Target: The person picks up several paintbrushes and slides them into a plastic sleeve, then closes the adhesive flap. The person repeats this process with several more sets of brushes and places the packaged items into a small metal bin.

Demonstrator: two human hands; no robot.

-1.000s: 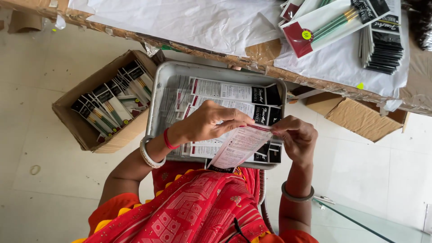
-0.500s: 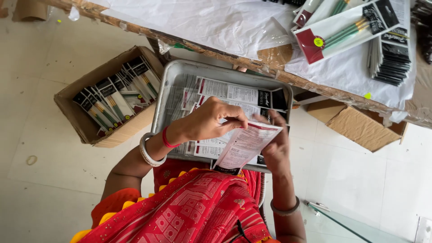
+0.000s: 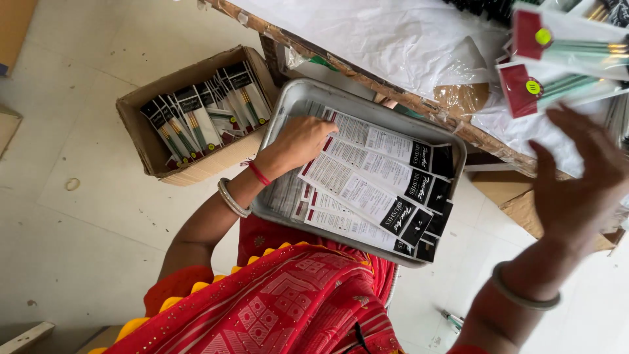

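- Under my left hand (image 3: 298,141): printed card sleeves (image 3: 377,180) fanned across a metal tray (image 3: 288,108) on my lap. Fingers lie loosely curled on the upper end of the stack, fingertips pressing the top card; nothing pinched that I can make out.
- A second ago both hands worked one card together over the tray. Now that card is out of them and the right hand has left the tray.
- Right hand (image 3: 576,177): raised well clear of the tray, fingers spread wide, palm empty, just below the packaged brushes (image 3: 563,72) with red header cards on the white-covered table (image 3: 393,39).
- My reading: one card dealt with, and the right is at the brush packs.
- Left of my left wrist: cardboard box (image 3: 190,118) on the floor, filled with upright finished brush packs.
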